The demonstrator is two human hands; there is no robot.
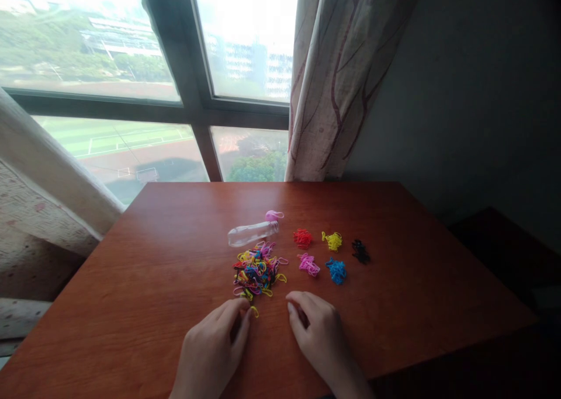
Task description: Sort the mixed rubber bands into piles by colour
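Note:
A mixed pile of small rubber bands [258,270] in several colours lies mid-table. At its near edge is my left hand [219,335], thumb and forefinger pinched on a yellow rubber band [255,312] that sticks out past the fingertips. To the right, apart from the pile, my right hand [318,326] rests low over the table with thumb and forefinger drawn together; whatever lies between the tips is hidden. Single-colour heaps sit beyond it: red bands [302,238], yellow bands [334,241], black bands [360,251], pink bands [309,264] and blue bands [336,270].
Behind the pile a clear plastic bottle [252,233] lies on its side, a pink cap with a loop [272,215] beside its mouth. The brown wooden table [131,282] stands against a window [245,113], with a patterned curtain [328,83] at the right.

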